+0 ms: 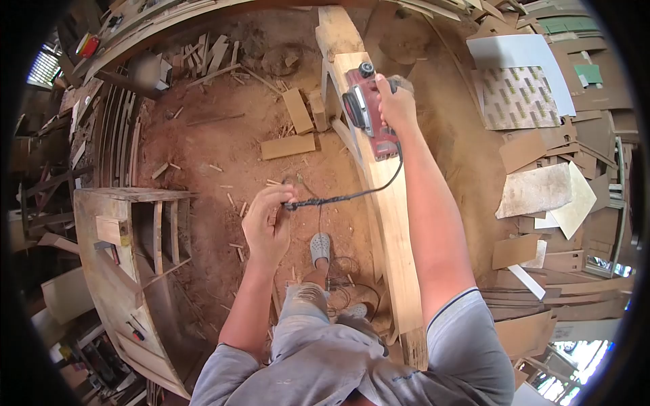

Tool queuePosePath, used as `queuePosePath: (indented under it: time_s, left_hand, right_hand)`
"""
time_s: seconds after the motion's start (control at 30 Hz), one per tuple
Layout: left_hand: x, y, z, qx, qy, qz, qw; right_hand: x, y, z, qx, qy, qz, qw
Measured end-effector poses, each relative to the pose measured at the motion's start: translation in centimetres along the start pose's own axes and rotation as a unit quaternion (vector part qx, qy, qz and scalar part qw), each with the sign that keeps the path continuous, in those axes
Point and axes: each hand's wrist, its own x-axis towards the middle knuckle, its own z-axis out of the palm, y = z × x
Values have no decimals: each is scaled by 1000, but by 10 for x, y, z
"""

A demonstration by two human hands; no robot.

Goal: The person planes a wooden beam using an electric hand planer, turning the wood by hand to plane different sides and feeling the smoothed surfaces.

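Observation:
My right hand (398, 105) is wrapped round the handle of a dark red electric planer (369, 111), which rests on a long pale timber beam (396, 250). From the planer's rear a black power cord (352, 196) curves down and across to the left. My left hand (267, 220) pinches this cord off to the left of the beam, holding it up above the dirt floor. The planer's underside against the wood is hidden from me.
A worn wooden cabinet (101, 271) lies at the left, with a screwdriver-like tool (137, 331) on it. Wood offcuts (288, 147) and scraps litter the dirt floor (217, 145). Boards and a patterned sheet (521, 98) are piled at the right. Loose cable (345, 284) lies near my feet.

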Motion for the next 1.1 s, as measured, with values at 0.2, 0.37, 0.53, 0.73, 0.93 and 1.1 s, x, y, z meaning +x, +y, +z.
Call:
queuePosePath:
  time_s: [0.2, 0.37, 0.53, 0.73, 0.93, 1.1]
  left_hand:
    - [-46, 18, -22, 20, -18, -107, 994]
    - [-64, 44, -14, 69, -59, -22, 996]
    - [-88, 92, 19, 100, -136, 63, 984]
    - [-150, 130, 59, 89, -218, 72, 969]
    - [-160, 105, 67, 67, -240, 9, 969]
    - [-101, 63, 54, 56, -216, -80, 972]
  right_hand:
    - [-71, 41, -33, -54, 0, -21, 998]
    - [-186, 81, -84, -102, -14, -17, 995]
    - [-331, 134, -131, -63, 35, -87, 994]
    - [-477, 190, -192, -66, 8, 23, 997]
    - [-451, 172, -187, -94, -6, 56, 994]
    - [-330, 123, -140, -96, 1, 15, 995]
